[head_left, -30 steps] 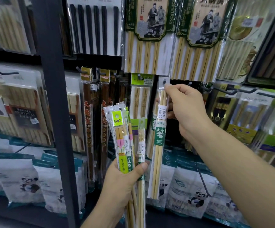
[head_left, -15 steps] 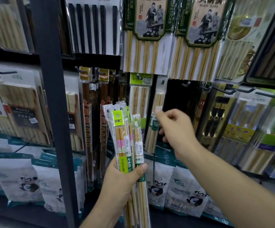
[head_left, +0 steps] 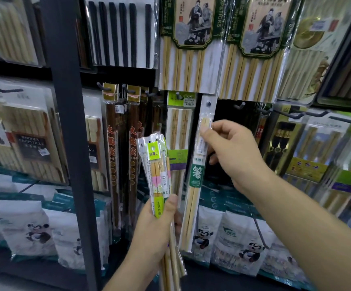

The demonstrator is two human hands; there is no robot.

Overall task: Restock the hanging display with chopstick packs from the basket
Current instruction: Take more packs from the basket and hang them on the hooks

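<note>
Left hand (head_left: 155, 225): fingers curled round the lower part of the bundle of chopstick packs (head_left: 157, 171), thumb pressed across its front.
Bundle: upright, leaning slightly left, with a yellow-green label facing out; it is held just in front of the hanging display.
Right hand (head_left: 235, 156): thumb and fingers pinch the upper part of the single pack (head_left: 197, 177).
Single pack: clear sleeve with pale sticks and a green band; its top hole sits at a peg (head_left: 208, 103), just right of the green-header pack (head_left: 181, 122).
Around: dark brown packs (head_left: 112, 154) to the left, large bamboo packs (head_left: 188, 49) above, panda bags (head_left: 241, 238) below.
</note>
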